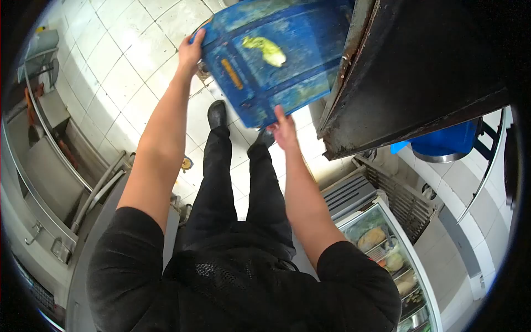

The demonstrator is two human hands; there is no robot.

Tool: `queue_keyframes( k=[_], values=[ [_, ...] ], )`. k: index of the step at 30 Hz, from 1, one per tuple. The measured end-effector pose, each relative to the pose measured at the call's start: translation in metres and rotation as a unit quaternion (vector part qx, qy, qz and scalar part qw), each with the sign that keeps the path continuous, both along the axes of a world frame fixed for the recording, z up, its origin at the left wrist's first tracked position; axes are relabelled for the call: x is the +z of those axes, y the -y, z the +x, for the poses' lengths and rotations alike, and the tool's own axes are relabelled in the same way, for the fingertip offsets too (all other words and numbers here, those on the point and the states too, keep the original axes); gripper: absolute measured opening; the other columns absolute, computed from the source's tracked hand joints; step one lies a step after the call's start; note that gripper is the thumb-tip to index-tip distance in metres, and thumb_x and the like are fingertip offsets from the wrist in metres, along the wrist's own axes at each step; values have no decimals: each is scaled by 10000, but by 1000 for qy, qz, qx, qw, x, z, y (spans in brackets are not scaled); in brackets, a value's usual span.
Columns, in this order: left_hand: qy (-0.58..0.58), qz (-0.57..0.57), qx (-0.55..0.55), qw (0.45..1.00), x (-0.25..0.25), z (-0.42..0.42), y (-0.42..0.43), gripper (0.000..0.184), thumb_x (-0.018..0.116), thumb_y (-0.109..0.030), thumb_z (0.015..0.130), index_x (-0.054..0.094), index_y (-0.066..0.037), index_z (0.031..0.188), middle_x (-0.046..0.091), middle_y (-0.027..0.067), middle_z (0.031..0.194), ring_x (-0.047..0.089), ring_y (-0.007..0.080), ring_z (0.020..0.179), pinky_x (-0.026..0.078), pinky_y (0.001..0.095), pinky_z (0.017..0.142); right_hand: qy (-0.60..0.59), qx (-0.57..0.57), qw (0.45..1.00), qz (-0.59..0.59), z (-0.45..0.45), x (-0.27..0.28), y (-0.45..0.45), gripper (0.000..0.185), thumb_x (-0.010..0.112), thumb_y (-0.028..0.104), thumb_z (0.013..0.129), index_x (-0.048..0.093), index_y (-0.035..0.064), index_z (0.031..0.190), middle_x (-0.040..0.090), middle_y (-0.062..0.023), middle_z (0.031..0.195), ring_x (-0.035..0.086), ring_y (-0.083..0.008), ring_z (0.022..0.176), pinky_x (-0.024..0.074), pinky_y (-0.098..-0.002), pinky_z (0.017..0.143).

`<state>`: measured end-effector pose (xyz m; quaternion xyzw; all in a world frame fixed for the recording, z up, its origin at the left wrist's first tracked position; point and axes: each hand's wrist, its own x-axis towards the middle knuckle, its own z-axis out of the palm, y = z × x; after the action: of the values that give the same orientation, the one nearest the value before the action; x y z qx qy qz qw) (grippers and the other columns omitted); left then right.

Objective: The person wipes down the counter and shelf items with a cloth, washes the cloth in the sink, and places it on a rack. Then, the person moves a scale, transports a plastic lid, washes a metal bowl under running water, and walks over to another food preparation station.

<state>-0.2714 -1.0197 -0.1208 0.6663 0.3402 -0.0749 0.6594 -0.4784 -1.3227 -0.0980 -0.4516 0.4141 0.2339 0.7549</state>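
Observation:
A worn blue plastic crate [254,83] is tilted in front of me above the tiled floor. A crumpled pale green vegetable leaf [268,51] lies on its scuffed inner face. My left hand [191,52] is closed on the crate's left rim, near the upper corner. At the near corner, my right hand [284,128] grips the lower edge, thumb on top; its other fingers are partly hidden. A slot [232,73] in the crate's side shows yellowish-brown. The crate's far right part passes behind a dark panel.
A big dark metal panel [415,72] juts in on the right. Below it stands a glass-topped case [401,238] with vegetables. Metal sinks [44,149] line the left. A blue container [442,141] sits behind the panel. A floor drain [187,164] is near my feet.

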Motion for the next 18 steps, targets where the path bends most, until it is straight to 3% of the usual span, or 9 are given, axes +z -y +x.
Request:
queue_keyframes(
  k=[2,5,7,8,10,12,13,15,18],
  values=[
    [3,-53,77,996,-4,-41,-32,568,673,-409,886,545,29,1224,637,111,1059,589,172,939,481,298,818,-30,49,998,-17,-30,1,-25,641,764,467,774,517,64,1206,627,-47,1066,617,-131,708,515,-284,537],
    [2,-16,141,990,18,-98,-77,614,644,-422,904,485,50,1263,611,150,1120,579,198,995,472,312,871,-73,228,971,-25,-62,22,-56,459,752,455,794,594,77,1001,624,-24,837,603,-121,632,499,-251,502],
    [-40,2,194,980,26,-133,-109,706,626,-476,900,445,104,1259,608,174,1114,596,210,986,499,348,853,-85,483,872,-3,-65,27,-60,394,755,432,792,624,62,827,603,-35,731,602,-152,622,492,-287,525],
    [-49,-26,192,980,14,-156,-132,740,616,-513,892,456,122,1235,608,182,1122,609,232,981,506,357,843,-83,487,870,-6,-61,31,-58,394,755,432,792,624,62,827,603,-35,731,602,-152,622,492,-287,525],
    [-73,-59,216,972,11,-197,-149,727,579,-546,900,496,109,1206,609,183,1136,620,260,991,508,378,850,142,617,753,-180,-37,51,-57,356,740,352,811,590,49,699,594,-81,684,597,-180,621,476,-352,567],
    [-87,-49,269,958,19,-224,-147,686,533,-527,933,495,88,1234,604,170,1175,617,269,1011,494,406,891,217,448,799,-338,4,58,-44,300,633,307,861,585,26,768,613,-169,754,603,-339,740,470,-447,674],
    [-89,-51,272,957,15,-240,-150,686,533,-527,933,495,88,1234,604,170,1175,617,269,1011,494,406,891,368,398,704,-459,40,65,-29,236,603,285,872,577,50,861,601,-175,917,561,-362,906,434,-464,766],
    [-89,-73,271,956,-5,-266,-163,656,516,-518,944,492,59,1257,603,149,1193,605,267,1037,482,407,911,351,370,570,-644,112,80,-7,419,620,328,861,546,40,1156,534,-186,1166,481,-359,1101,373,-500,867],
    [-118,-106,294,943,-13,-286,-164,612,496,-512,955,513,23,1253,601,131,1205,596,257,1048,476,402,915,297,414,566,-648,187,54,12,680,687,477,797,511,-11,1237,556,-215,1182,516,-358,1124,398,-489,917]
  ],
)
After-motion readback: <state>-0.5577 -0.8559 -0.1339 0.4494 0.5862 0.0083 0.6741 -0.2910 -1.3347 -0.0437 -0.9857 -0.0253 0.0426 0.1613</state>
